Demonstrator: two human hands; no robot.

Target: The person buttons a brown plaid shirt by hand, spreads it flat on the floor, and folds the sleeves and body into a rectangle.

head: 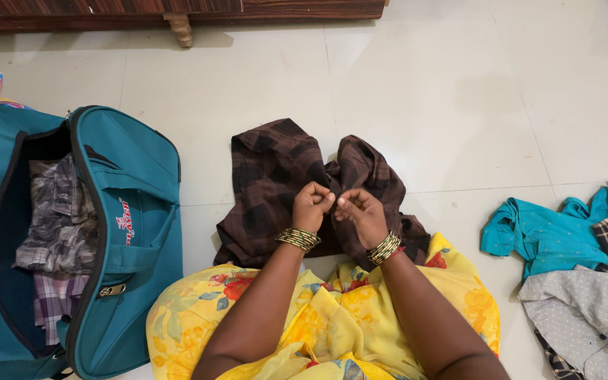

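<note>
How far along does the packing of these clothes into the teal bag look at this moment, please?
Partly done. The open teal bag already holds folded checked garments. In hand: the left hand and right hand pinch the front of a dark brown checked shirt spread on the floor. Left: a teal shirt, a grey dotted shirt and other pieces lie unfolded on the right.

Before you, pale tiled floor (459, 91) with thin grout lines, dark wooden furniture (177, 8) along its far edge.
</note>
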